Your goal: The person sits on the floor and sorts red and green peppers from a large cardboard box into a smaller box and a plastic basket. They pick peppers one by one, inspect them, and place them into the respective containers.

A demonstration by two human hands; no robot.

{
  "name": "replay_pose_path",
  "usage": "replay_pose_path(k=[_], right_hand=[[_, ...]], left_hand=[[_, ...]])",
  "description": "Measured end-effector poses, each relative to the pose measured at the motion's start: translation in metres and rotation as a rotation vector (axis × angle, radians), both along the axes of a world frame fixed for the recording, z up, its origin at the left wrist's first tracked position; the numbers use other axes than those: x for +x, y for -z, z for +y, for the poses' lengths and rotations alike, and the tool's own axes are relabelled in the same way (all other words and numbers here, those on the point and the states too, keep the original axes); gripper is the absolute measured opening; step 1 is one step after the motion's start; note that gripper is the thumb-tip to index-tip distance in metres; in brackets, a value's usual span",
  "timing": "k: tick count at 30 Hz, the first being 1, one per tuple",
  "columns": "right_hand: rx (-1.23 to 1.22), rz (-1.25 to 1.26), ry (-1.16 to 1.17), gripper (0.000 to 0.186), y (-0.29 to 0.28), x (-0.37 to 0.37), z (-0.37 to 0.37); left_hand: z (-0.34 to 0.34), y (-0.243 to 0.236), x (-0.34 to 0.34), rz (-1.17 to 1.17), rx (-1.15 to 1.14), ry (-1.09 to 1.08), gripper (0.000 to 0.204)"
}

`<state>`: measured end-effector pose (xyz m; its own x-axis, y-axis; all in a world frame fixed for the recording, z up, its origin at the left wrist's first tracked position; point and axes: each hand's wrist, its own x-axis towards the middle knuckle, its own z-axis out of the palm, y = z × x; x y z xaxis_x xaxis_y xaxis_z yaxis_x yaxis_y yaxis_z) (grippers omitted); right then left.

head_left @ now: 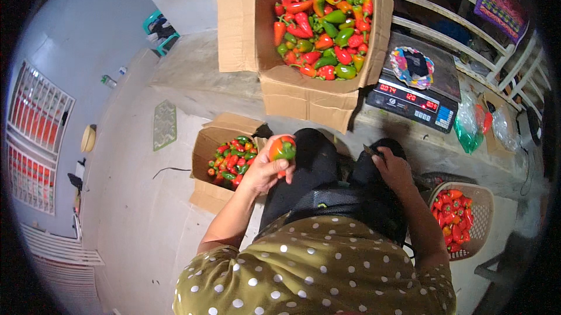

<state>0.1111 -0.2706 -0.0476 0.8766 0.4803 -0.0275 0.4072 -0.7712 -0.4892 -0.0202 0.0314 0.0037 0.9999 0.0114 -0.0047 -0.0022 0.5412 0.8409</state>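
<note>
My left hand (264,173) is closed around a bell-shaped pepper (283,148), orange-red with a green patch, held above my lap. Over my right knee, my right hand (394,169) has its fingers closed; a short dull blade, seemingly of a small knife (369,150), pokes out from them. Beyond my knees stands a large open cardboard box (310,100) with many red, green and orange peppers (330,29). A smaller cardboard box (211,199) of mixed peppers (235,162) sits beside my left hand. To my right, a beige plastic basket (481,213) holds mostly red peppers (452,224).
A digital scale (403,108) stands right of the large box, with a colourful round holder (403,58) bearing something dark on it. Plastic bags (469,122) lie farther right, near a white railing (453,20). A green patterned mat (165,125) lies on the left.
</note>
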Motion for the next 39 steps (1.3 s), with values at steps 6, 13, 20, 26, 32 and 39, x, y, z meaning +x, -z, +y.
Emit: replay_pose_path(k=[6, 13, 20, 26, 32, 39], right_hand=[[-0.012, -0.069, 0.052, 0.044, 0.015, 0.0, -0.006], [0.006, -0.095, 0.091, 0.043, 0.013, -0.002, 0.005], [0.009, -0.051, 0.116, 0.048, 0.015, -0.002, -0.002], [-0.001, -0.136, 0.096, 0.048, 0.03, 0.006, 0.004], [0.023, -0.137, 0.135, 0.044, 0.017, 0.0, -0.003], [0.111, -0.147, 0.167, 0.036, 0.031, 0.002, -0.003]], left_hand=[[0.131, 0.105, -0.031, 0.466, 0.253, -0.761, 0.077], [0.072, 0.035, 0.062, -0.181, 1.316, -1.068, 0.068], [-0.006, -0.021, 0.245, -0.419, 1.511, -0.732, 0.048], [-0.04, -0.019, 0.329, -0.261, 1.998, -0.444, 0.053], [-0.046, 0.009, 0.357, -0.233, 1.865, -0.522, 0.027], [-0.002, -0.022, 0.269, -0.046, -0.074, 0.353, 0.039]])
